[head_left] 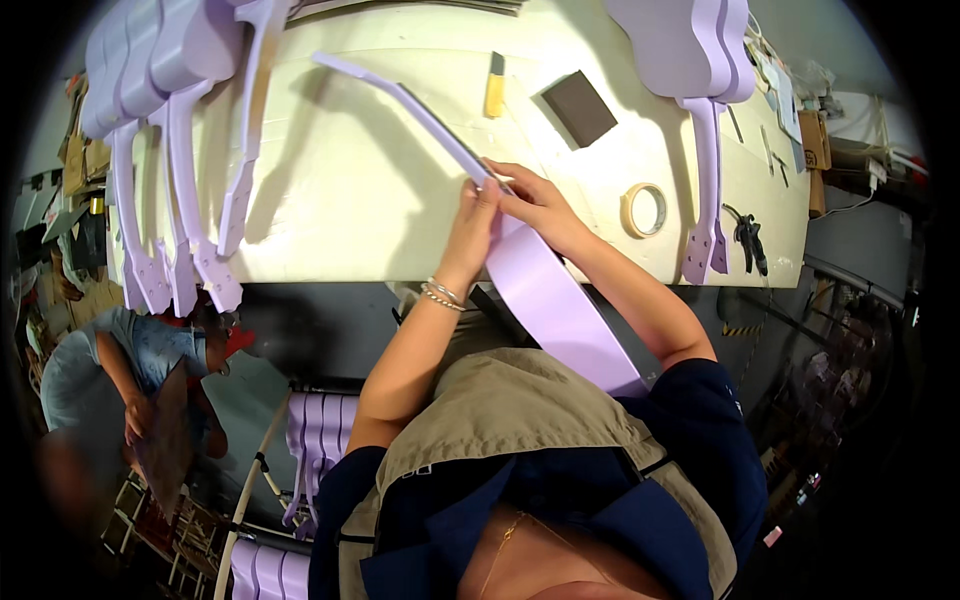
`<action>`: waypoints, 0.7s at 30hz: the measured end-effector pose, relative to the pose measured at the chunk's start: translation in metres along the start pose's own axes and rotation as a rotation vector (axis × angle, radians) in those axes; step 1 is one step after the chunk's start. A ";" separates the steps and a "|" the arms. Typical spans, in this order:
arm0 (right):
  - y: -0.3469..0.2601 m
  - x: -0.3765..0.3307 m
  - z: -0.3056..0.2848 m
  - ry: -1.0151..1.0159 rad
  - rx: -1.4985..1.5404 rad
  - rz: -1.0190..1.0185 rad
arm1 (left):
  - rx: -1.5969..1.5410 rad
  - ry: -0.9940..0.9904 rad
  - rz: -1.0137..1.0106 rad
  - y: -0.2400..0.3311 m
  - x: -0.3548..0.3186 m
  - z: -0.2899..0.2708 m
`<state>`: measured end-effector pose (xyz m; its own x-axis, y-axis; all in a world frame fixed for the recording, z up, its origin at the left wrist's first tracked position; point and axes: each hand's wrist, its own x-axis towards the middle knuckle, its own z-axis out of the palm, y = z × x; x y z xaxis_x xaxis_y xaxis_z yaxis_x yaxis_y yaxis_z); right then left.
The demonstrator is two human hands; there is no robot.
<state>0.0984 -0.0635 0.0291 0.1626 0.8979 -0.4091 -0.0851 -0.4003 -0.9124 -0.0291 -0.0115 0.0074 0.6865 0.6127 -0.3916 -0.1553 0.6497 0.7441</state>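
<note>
Lilac curved strip [545,290] is lying over the table's near edge [330,270]; your left hand [474,225] and right hand [535,205] are pinching its middle, its far half untouched.

Past the right end of the surface [330,200] sit small brown cardboard boxes [812,140]; no labels, signs or screens can be made out.

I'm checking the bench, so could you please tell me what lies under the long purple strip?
The pale table lies under the far part of the purple strip. Both hands, left hand and right hand, cover its middle. The near end reaches the apron.
</note>
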 end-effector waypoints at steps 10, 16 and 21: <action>-0.045 0.105 -0.046 0.480 -1.142 -0.125 | -0.106 0.119 -0.102 -0.001 0.019 0.018; -0.027 0.169 -0.056 0.473 -1.249 -0.019 | -0.075 0.080 -0.130 0.000 0.030 0.018; -0.058 0.111 -0.065 0.350 -0.543 -0.194 | -0.209 0.041 -0.145 -0.005 0.028 0.010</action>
<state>0.1848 0.0471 0.0358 0.4419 0.8870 -0.1336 0.4691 -0.3555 -0.8085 -0.0016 -0.0016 -0.0018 0.6836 0.5216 -0.5105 -0.2042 0.8082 0.5523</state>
